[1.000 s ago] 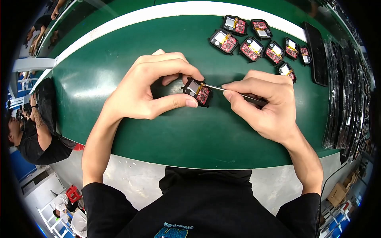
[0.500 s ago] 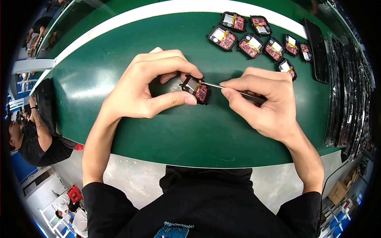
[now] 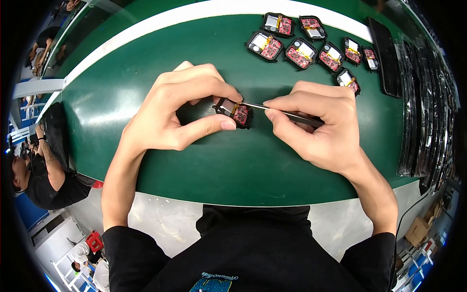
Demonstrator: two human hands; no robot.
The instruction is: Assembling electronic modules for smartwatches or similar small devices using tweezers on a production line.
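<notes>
Between the thumb and fingers of my left hand (image 3: 177, 104) sits a small black watch case (image 3: 242, 115), its open back showing a red circuit board, a silvery battery and a bit of yellow tape. My right hand (image 3: 321, 124) pinches a pair of slim metal tweezers (image 3: 292, 115) like a pen. The tweezers' tip meets the case's upper edge, close to my left index fingertip; whether it grips anything there is too small to tell.
Several similar open cases (image 3: 300, 52) lie at the far right of the green table (image 3: 233, 175). Beyond them are a black tray (image 3: 383, 57) and a stack of plastic-wrapped black trays (image 3: 418, 112). At the left, a person (image 3: 46, 170) sits near a black mesh chair back (image 3: 54, 129).
Both hands, the watch case and the tweezers appear slightly further left in the picture. The cases at the far right shift left too, so the view itself has moved a little. Both grips stay the same.
</notes>
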